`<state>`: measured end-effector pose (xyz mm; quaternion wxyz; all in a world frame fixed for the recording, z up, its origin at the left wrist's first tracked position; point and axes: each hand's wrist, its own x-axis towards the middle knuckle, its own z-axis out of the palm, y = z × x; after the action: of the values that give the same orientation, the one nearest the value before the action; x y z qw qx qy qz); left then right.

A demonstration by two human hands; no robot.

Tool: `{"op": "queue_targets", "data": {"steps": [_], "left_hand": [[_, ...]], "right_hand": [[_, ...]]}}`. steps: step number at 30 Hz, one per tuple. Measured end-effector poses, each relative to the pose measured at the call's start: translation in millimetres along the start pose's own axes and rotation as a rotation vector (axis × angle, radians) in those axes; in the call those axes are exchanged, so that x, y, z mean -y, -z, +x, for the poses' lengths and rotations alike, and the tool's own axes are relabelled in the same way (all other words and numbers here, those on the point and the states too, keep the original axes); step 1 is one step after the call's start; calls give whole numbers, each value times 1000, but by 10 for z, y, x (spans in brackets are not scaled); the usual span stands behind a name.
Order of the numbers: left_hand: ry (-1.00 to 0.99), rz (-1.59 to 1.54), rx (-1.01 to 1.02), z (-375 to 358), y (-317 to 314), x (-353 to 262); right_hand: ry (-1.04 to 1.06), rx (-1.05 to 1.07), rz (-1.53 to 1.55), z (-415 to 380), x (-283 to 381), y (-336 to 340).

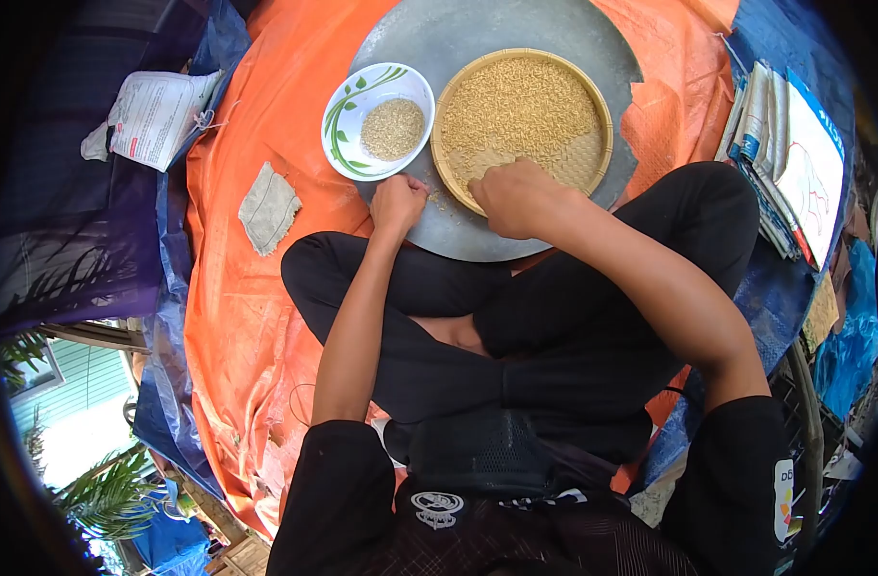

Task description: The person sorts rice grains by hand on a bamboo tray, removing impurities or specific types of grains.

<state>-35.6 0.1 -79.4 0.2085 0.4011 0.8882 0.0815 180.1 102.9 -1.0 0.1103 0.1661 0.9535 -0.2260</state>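
Observation:
A round woven tray (607,144) holds a spread of golden unhusked grain (525,101), with bare weave showing at its lower right. My right hand (520,197) is over the tray's near edge, fingers closed at the grain; what they hold is hidden. Left of the tray, a white bowl (348,120) with green leaf patterns contains paler grain (393,130). My left hand (398,204) is just below the bowl's near rim, its fingers curled together, with any contents too small to make out. Both containers rest on a round grey metal sheet (472,235).
An orange tarp (237,355) lies under my crossed legs. On it, left of the metal sheet, is a grey scrap (269,208). A printed white sack (156,117) is at the upper left. Folded sacks (780,158) lie at the right over blue tarp.

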Motion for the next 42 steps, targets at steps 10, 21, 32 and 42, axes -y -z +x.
{"op": "queue_targets", "data": {"steps": [10, 21, 32, 42], "left_hand": [[-175, 208, 33, -149, 39, -133], [-353, -13, -441, -8, 761, -254], [-808, -26, -131, 26, -100, -850], [-965, 33, -189, 101, -195, -895]], "right_hand": [[-92, -4, 29, -4, -143, 158], [-144, -241, 32, 73, -582, 37], [-315, -448, 11, -50, -413, 182], [-420, -457, -30, -186, -358, 158]]}}
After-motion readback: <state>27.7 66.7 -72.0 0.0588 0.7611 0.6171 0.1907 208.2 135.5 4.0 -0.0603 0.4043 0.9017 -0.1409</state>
